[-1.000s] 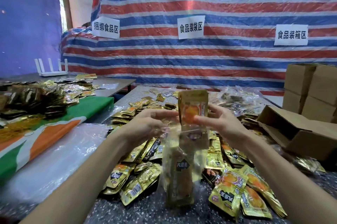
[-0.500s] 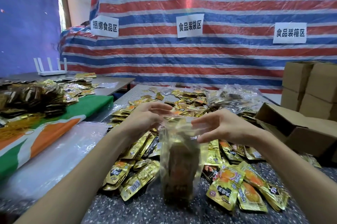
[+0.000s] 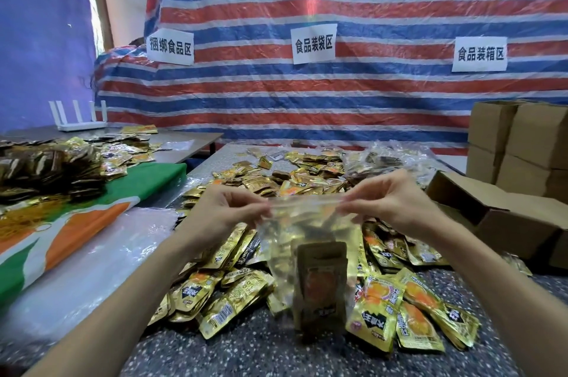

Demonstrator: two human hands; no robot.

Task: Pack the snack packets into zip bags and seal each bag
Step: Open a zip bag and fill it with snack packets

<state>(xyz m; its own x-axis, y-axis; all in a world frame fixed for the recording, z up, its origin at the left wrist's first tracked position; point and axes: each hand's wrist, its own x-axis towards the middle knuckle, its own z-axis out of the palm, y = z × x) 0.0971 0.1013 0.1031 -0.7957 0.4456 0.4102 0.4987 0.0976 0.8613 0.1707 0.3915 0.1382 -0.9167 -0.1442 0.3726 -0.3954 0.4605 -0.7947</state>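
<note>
A clear zip bag point(image 3: 310, 241) hangs upright over the speckled table point(image 3: 246, 349), with gold snack packets point(image 3: 321, 284) stacked inside it. My left hand point(image 3: 224, 210) pinches the left end of the bag's top strip. My right hand point(image 3: 390, 201) pinches the right end, and the strip is stretched flat between them. Loose gold and orange snack packets point(image 3: 396, 312) lie heaped around the bag on both sides and further back point(image 3: 295, 174).
An open cardboard box point(image 3: 498, 217) lies at the right, with stacked closed boxes point(image 3: 522, 143) behind it. Filled clear bags point(image 3: 384, 158) sit at the back right. A green and orange cloth point(image 3: 92, 210) with more packets and plastic sheeting point(image 3: 92, 253) is on the left.
A packet held above the bag has gone down inside it. Both hands then moved apart to the ends of the bag's top strip and pulled it flat.
</note>
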